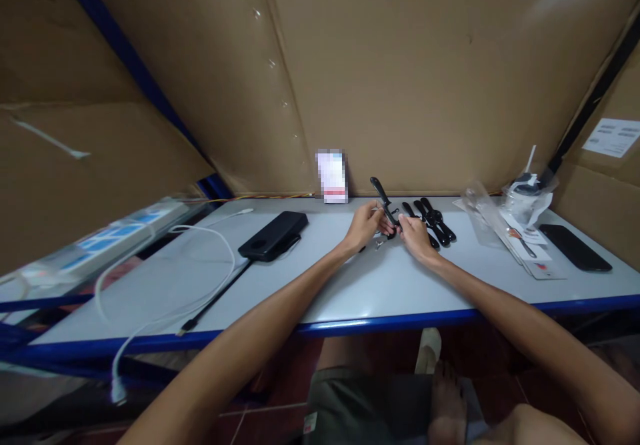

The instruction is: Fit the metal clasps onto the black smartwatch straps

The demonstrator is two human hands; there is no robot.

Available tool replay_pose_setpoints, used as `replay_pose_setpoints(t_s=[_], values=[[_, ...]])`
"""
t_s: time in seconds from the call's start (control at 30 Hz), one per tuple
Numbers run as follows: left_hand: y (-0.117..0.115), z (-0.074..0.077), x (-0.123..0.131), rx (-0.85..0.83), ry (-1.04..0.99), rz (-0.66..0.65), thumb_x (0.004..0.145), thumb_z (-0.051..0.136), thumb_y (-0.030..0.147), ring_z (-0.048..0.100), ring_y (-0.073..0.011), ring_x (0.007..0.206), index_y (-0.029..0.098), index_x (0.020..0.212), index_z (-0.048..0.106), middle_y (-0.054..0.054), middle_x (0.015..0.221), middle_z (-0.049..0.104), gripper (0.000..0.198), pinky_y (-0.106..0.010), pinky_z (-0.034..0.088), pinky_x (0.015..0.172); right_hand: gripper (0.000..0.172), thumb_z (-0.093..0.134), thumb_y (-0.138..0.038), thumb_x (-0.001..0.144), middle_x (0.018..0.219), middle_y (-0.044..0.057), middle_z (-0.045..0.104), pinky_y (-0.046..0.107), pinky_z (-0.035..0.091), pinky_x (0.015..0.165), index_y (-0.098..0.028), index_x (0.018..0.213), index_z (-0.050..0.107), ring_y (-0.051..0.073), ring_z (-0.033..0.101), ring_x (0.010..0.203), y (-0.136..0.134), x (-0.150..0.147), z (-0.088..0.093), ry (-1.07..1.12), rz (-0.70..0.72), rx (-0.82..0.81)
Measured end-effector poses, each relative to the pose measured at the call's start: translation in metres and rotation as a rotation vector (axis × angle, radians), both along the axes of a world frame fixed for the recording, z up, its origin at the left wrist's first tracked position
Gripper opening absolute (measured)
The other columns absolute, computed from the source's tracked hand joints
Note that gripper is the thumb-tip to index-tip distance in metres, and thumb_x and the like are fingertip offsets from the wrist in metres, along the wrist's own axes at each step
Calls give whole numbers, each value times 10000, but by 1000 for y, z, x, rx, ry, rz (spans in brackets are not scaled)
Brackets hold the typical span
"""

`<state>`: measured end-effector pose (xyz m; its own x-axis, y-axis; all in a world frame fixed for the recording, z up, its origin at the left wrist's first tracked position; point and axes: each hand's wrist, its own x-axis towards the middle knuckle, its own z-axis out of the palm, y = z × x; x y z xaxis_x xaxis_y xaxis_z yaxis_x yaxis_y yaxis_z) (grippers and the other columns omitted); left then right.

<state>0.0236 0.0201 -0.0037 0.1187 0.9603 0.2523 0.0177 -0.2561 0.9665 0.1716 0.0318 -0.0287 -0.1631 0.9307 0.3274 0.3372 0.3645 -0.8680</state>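
Pinching a glossy black piece [380, 189] between the fingers of my left hand [367, 225] and right hand [416, 235], I have its rounded handle end tilted up and leftward above the grip. My fingers cover much of its lower part, so I can't be sure of the shape there. Similar black pieces [448, 233] lie just right of the grip. Bare tabletop [340, 298] runs nearer me to the blue front edge [390, 323]; cardboard [400, 98] rises beyond. My forearms reach forward and converge, fingers curled inward, nearly meeting.
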Motion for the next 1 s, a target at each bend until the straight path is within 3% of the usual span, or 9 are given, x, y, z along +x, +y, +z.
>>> replay_pose_setpoints(t_s=[0.17,0.3,0.4,0.5,0.67,0.83,1.0], values=[[6,0,-8,81,181,94,900,466,331,602,-119,538,191,808,445,-17,631,639,169,-226,461,545,468,358,-481,937,545,20,537,254,338,524,-214,571,475,158,505,555,0,1,-1,18,-24,-17],[2,11,-25,302,654,227,834,506,225,597,-149,691,174,874,575,-35,751,668,94,-260,438,658,489,364,-510,941,497,1,494,250,331,500,-210,575,490,138,468,480,3,2,-2,101,-96,-75],[-7,17,-26,289,1013,212,857,533,318,605,-191,783,172,902,651,-60,832,683,193,-289,433,715,482,374,-499,939,460,-16,461,238,320,477,-208,573,489,123,445,444,5,3,-4,169,-119,-82],[-15,15,-14,308,1222,148,863,568,453,615,-243,905,165,993,672,-101,928,686,332,-309,446,753,468,378,-482,930,442,-26,448,226,310,461,-205,569,489,111,433,426,5,4,-7,193,-99,-48],[-18,5,6,324,1322,158,878,569,374,614,-267,990,167,1044,682,-128,1038,662,289,-331,465,796,482,379,-513,917,417,-39,421,222,294,436,-207,559,485,103,407,392,9,6,-13,212,-91,-44],[-15,4,1,359,1293,119,899,523,296,625,-243,954,177,1044,697,-119,1020,657,256,-316,461,802,486,414,-557,900,411,-44,417,218,290,424,-208,571,496,100,401,384,8,6,-12,241,-98,-74],[-9,3,-6,381,1202,131,898,445,188,630,-220,826,160,867,709,-115,886,670,267,-299,430,732,490,418,-592,896,411,-44,417,218,277,405,-207,606,512,99,384,374,6,10,-9,227,-82,-91]])
